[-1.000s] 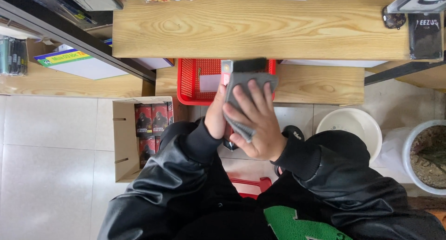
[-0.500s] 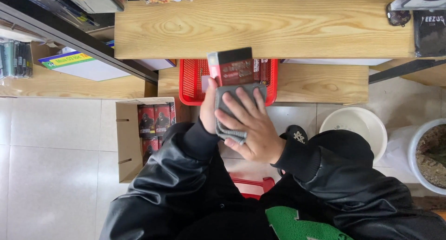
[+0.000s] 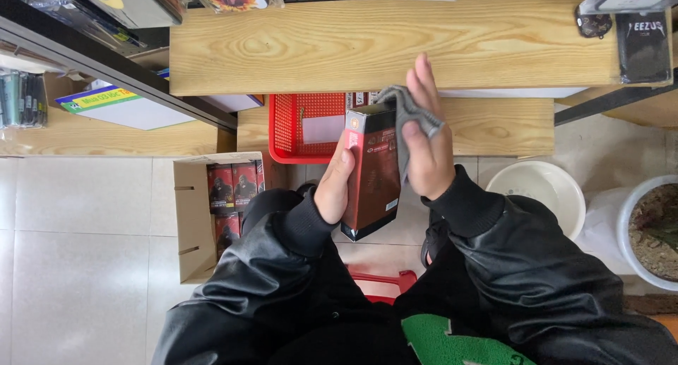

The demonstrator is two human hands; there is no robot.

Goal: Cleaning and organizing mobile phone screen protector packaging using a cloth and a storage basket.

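Observation:
My left hand (image 3: 335, 185) grips a tall dark red and black box (image 3: 372, 171) by its left side and holds it upright in front of me. My right hand (image 3: 424, 135) presses a grey cloth (image 3: 405, 121) against the box's right side near the top, fingers stretched upward. Both arms wear black shiny jacket sleeves. The box's back face is hidden.
A red plastic basket (image 3: 293, 128) sits on the lower wooden shelf behind the box. An open cardboard carton (image 3: 212, 209) with several similar boxes stands on the tiled floor at left. A white bowl (image 3: 540, 192) and a plant pot (image 3: 650, 231) stand at right. A wide wooden shelf (image 3: 395, 43) spans the top.
The box has turned from lying flat under my right hand to upright, showing its red side. My right hand with the cloth moved from the front face to the right side.

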